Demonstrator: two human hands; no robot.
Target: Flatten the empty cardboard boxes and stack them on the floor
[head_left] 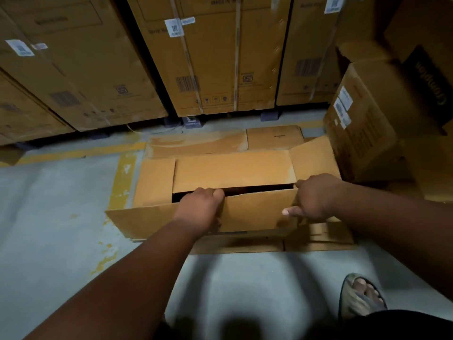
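Left hand (pixel 199 207) curled over near top edge of cardboard box (pixel 230 171), fingers hooked into dark slot. Right hand (pixel 312 198) pinches same edge at right corner (thumb outside). Box sits on flattened cardboard (pixel 196 143) on floor (pixel 54 204); end flap (pixel 312 155) splayed beyond right hand.

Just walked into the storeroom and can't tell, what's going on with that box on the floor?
A person is bent over a cardboard box lying on flattened cardboard on the floor. The left hand and right hand both hold its near flap. The box is not yet flat: a dark gap shows between the flaps. Tall sealed cartons stand behind.
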